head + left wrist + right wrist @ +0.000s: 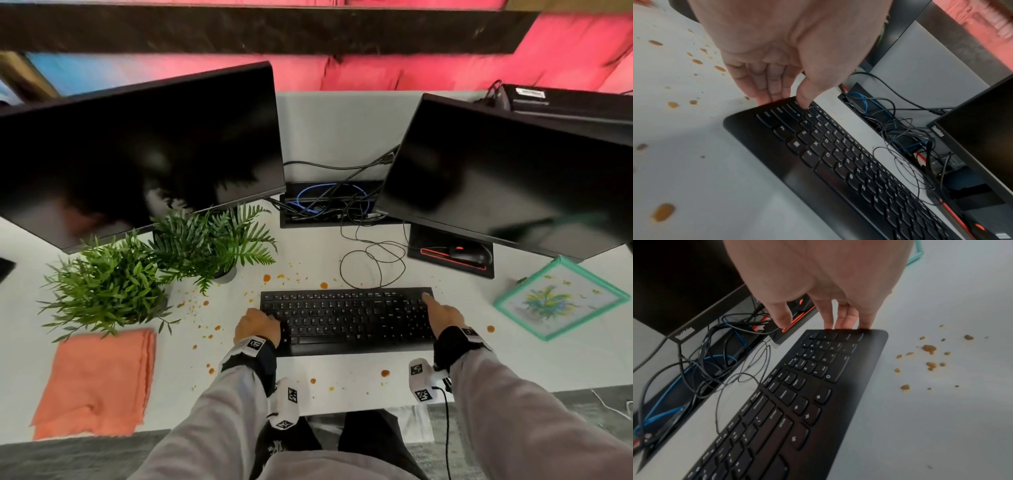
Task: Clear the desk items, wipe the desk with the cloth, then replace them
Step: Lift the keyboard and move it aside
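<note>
A black keyboard (346,318) (838,162) (797,402) lies at the middle front of the white desk (342,387). My left hand (257,323) (785,100) pinches its left end, thumb on the keys and fingers tucked under the edge. At the right end my right hand (442,313) (813,324) has its fingers hooked down behind the edge, with the thumb raised near the far corner. A folded orange cloth (96,383) lies at the front left. Orange-brown spatters (385,373) (929,348) dot the desk around the keyboard.
Two potted plants (102,284) (212,243) stand left of the keyboard. A teal-framed picture (556,298) lies at the right. Two dark monitors (137,154) (507,185) stand behind, a mouse (469,255) on the right one's base. Loose cables (373,263) trail behind the keyboard.
</note>
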